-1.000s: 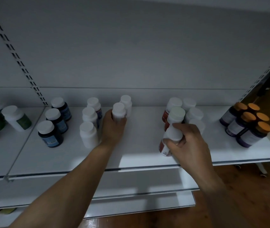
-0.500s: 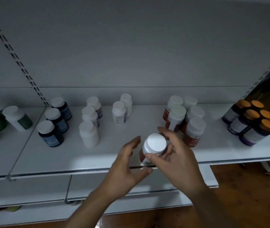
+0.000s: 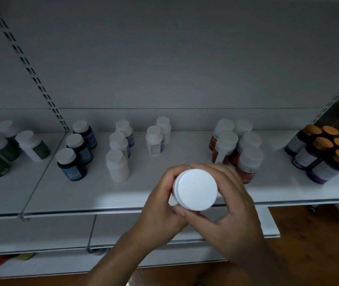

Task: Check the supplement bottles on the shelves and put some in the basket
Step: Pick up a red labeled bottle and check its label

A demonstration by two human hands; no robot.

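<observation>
Both your left hand (image 3: 160, 203) and right hand (image 3: 233, 209) grip the bottle (image 3: 195, 189), fingers curled round it, above the front edge of the shelf (image 3: 81, 195). Loosen either while turning it and it falls to the floor (image 3: 319, 234); your right knuckles may topple the red bottles (image 3: 247, 162) behind.

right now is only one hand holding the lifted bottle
No, the left hand and the right hand both grip the lifted bottle, one on each side.
</observation>
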